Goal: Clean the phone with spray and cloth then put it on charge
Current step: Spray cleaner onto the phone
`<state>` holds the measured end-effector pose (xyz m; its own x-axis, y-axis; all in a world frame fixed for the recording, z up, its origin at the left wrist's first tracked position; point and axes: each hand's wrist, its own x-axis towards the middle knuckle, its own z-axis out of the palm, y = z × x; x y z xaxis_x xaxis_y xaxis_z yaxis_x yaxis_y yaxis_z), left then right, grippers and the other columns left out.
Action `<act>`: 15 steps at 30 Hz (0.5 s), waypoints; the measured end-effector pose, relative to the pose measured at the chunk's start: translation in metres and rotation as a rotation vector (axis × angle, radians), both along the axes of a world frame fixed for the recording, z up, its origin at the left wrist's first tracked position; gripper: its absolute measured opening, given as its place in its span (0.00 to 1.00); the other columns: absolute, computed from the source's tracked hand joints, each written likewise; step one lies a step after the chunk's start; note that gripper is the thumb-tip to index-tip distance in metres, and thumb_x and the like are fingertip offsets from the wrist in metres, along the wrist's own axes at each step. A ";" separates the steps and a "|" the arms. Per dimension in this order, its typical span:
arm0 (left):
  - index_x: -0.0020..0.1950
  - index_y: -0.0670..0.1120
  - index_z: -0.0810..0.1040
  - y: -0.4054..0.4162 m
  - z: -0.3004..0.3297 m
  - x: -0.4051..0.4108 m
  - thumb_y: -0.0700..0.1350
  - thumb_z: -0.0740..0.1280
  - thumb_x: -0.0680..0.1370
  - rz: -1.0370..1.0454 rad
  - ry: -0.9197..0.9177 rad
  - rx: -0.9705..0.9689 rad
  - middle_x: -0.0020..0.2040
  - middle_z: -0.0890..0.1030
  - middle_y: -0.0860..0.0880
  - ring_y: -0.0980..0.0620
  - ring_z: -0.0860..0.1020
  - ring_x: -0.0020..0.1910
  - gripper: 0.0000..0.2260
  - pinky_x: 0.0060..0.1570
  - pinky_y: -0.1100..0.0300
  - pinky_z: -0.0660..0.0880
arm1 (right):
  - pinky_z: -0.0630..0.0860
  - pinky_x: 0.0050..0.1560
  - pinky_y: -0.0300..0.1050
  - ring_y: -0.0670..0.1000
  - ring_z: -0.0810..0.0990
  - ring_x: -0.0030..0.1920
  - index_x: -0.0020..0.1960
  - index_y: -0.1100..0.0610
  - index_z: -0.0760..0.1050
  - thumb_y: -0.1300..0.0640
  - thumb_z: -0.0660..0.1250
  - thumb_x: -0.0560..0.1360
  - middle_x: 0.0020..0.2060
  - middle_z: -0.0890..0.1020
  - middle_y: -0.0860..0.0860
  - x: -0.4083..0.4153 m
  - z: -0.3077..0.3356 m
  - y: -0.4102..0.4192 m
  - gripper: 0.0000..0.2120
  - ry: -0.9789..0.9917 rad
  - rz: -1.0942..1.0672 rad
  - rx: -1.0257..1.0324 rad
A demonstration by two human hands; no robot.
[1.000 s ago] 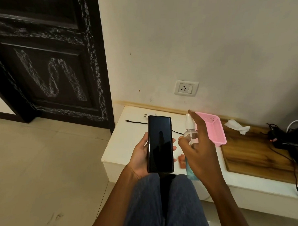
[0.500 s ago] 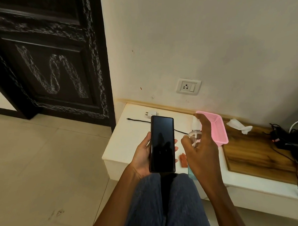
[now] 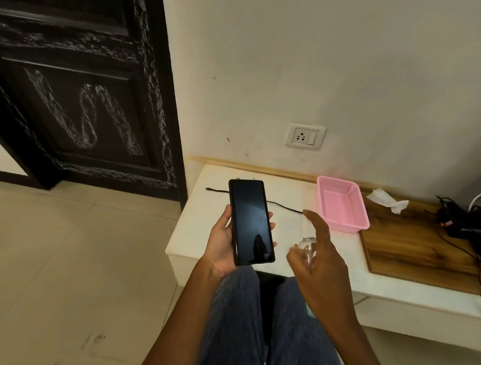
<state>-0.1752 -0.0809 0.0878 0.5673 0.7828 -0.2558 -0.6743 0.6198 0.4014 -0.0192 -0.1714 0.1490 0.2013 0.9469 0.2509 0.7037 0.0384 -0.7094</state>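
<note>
Above the knees, the left hand (image 3: 222,243) grips a glossy black phone (image 3: 251,222), dark screen upward. Right hand (image 3: 320,264), forefinger raised, curls around a clear spray bottle (image 3: 306,246), mostly hidden. Beyond, on the white bench (image 3: 201,224): black cable (image 3: 283,205), pink perforated basket (image 3: 340,204); crumpled white cloth (image 3: 387,200) near the back edge.

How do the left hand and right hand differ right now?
The left hand lies palm up and grips the phone by its edges; the right hand shows its back and holds the clear spray bottle. The left hand's fingers wrap the phone; the right hand's index finger is raised. Both hold something over the lap.
</note>
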 end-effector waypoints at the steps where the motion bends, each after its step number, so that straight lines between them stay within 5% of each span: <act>1: 0.67 0.44 0.75 0.001 0.000 -0.001 0.62 0.57 0.76 0.005 -0.008 0.003 0.68 0.73 0.41 0.41 0.69 0.67 0.29 0.70 0.39 0.60 | 0.80 0.48 0.49 0.47 0.79 0.40 0.68 0.36 0.55 0.55 0.66 0.74 0.48 0.80 0.52 -0.001 -0.002 -0.002 0.31 -0.002 0.007 -0.015; 3: 0.67 0.44 0.75 0.004 0.000 -0.001 0.62 0.59 0.75 0.017 -0.019 0.008 0.67 0.74 0.41 0.40 0.69 0.66 0.29 0.71 0.39 0.58 | 0.80 0.50 0.50 0.48 0.79 0.40 0.66 0.35 0.55 0.56 0.66 0.74 0.47 0.79 0.51 -0.003 -0.005 -0.004 0.30 0.004 0.024 -0.025; 7: 0.67 0.44 0.75 0.007 0.002 -0.001 0.62 0.59 0.75 0.021 -0.038 0.019 0.66 0.75 0.41 0.40 0.70 0.65 0.29 0.71 0.39 0.59 | 0.74 0.61 0.56 0.49 0.79 0.50 0.61 0.28 0.54 0.57 0.67 0.74 0.63 0.74 0.47 -0.009 -0.005 -0.005 0.32 0.018 0.051 0.016; 11: 0.66 0.44 0.75 0.008 0.003 -0.001 0.62 0.59 0.75 0.010 -0.045 0.037 0.66 0.75 0.41 0.40 0.70 0.65 0.28 0.71 0.38 0.59 | 0.75 0.59 0.58 0.48 0.79 0.50 0.63 0.27 0.53 0.57 0.67 0.75 0.63 0.70 0.40 -0.012 -0.004 -0.005 0.33 0.090 0.063 0.078; 15: 0.68 0.45 0.73 0.006 0.000 -0.002 0.62 0.60 0.75 -0.013 -0.067 0.034 0.67 0.74 0.41 0.41 0.70 0.66 0.29 0.71 0.38 0.59 | 0.80 0.52 0.54 0.54 0.80 0.51 0.64 0.26 0.52 0.53 0.66 0.75 0.62 0.75 0.52 -0.008 -0.005 -0.001 0.32 0.218 0.033 0.093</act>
